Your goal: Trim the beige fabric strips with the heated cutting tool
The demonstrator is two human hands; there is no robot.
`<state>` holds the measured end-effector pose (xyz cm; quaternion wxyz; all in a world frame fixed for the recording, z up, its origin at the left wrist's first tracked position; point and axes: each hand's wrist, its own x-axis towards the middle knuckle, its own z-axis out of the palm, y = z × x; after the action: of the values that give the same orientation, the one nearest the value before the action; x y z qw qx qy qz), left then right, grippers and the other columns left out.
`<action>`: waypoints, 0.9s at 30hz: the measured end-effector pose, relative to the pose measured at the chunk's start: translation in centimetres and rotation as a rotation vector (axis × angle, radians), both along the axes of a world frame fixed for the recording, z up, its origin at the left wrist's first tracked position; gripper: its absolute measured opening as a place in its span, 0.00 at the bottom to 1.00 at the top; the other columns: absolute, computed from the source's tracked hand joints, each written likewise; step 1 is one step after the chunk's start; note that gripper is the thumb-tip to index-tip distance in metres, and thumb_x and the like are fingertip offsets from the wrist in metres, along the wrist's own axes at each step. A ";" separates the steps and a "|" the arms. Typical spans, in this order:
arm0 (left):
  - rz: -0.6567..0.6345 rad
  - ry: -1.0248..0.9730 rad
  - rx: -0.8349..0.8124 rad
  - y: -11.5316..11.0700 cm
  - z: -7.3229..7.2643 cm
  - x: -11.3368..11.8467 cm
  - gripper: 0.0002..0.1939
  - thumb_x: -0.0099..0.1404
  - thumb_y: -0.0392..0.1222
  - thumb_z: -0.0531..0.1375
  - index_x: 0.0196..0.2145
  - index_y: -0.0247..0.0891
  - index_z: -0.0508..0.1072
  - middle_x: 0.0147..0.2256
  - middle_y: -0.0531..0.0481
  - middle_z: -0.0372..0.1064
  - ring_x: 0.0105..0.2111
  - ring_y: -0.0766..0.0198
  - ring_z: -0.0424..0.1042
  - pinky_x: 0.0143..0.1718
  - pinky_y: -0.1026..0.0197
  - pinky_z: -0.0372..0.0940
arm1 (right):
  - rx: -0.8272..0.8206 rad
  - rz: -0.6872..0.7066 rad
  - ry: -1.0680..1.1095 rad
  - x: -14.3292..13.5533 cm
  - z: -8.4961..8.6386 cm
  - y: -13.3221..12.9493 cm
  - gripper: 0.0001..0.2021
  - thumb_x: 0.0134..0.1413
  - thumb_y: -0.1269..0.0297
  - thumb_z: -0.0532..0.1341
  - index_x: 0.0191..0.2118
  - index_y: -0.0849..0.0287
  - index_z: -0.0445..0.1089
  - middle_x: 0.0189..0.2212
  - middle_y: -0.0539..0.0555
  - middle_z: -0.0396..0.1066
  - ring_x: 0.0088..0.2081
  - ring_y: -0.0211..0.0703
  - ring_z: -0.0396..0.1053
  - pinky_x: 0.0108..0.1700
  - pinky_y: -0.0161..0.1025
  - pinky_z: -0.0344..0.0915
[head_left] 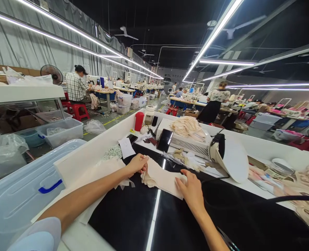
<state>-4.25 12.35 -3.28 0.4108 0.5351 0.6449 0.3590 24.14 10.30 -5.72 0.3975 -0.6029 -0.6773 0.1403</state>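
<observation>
A stack of cream fabric pieces [161,176] lies above the glossy black tabletop [128,219] in front of me. My left hand [138,164] is closed, pinching the stack's upper left corner between thumb and fingers. At the other end, my right hand [192,188] has its fingers apart, with its fingertips touching the fabric's right edge. More cream fabric [109,170] lies beside my left forearm. Just beyond the stack, a black smartphone [165,140] leans against a white slotted machine [188,145], which carries a pile of cream fabric pieces [188,126].
A red canister [139,121], a jar [149,115] and a white visor [230,157] stand along the back. Fabric scraps [185,158] lie before the machine. Scissors [227,238] are at lower right, a black cable [274,199] crosses the right, and a lidded bin [21,195] is left.
</observation>
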 end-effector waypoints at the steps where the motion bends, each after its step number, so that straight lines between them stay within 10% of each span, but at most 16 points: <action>1: 0.027 0.022 0.050 -0.1 0.3 -0.3 0.17 0.81 0.50 0.59 0.56 0.34 0.72 0.44 0.46 0.75 0.37 0.61 0.77 0.39 0.56 0.76 | 0.024 0.008 -0.023 -0.2 0.0 -0.3 0.23 0.58 0.49 0.58 0.53 0.56 0.75 0.54 0.64 0.75 0.57 0.67 0.68 0.61 0.60 0.64; 5: 0.057 0.131 0.352 -1.2 2.2 -0.7 0.14 0.81 0.46 0.54 0.56 0.37 0.69 0.39 0.50 0.70 0.37 0.60 0.73 0.43 0.56 0.72 | 0.099 0.109 -0.105 -1.7 0.1 -1.4 0.20 0.64 0.53 0.57 0.56 0.53 0.75 0.56 0.61 0.75 0.60 0.64 0.68 0.63 0.61 0.65; 10: -0.242 0.249 0.608 -3.1 3.9 1.3 0.11 0.77 0.47 0.57 0.52 0.41 0.74 0.51 0.45 0.74 0.52 0.55 0.73 0.61 0.51 0.67 | 0.175 0.201 -0.206 -3.6 -0.7 -1.8 0.19 0.70 0.54 0.57 0.61 0.52 0.73 0.60 0.60 0.75 0.62 0.58 0.71 0.66 0.57 0.67; 20: -0.491 0.478 0.499 -2.4 -1.8 2.0 0.23 0.77 0.46 0.58 0.65 0.37 0.71 0.70 0.31 0.62 0.73 0.39 0.59 0.74 0.29 0.50 | 0.239 0.170 -0.358 -3.9 -5.0 -1.1 0.28 0.76 0.44 0.50 0.64 0.55 0.74 0.64 0.66 0.74 0.66 0.64 0.72 0.68 0.63 0.66; 27: -0.471 0.442 0.511 -3.3 1.4 -0.1 0.27 0.81 0.52 0.53 0.71 0.39 0.67 0.73 0.39 0.59 0.75 0.48 0.55 0.76 0.43 0.50 | 0.263 0.147 -0.380 -3.5 -4.4 -1.3 0.36 0.73 0.36 0.49 0.70 0.59 0.67 0.70 0.70 0.66 0.69 0.64 0.68 0.68 0.61 0.66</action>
<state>-4.33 9.05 -1.89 0.1871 0.8171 0.4678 0.2800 20.61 9.03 -10.16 0.3267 -0.5107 -0.7945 -0.0366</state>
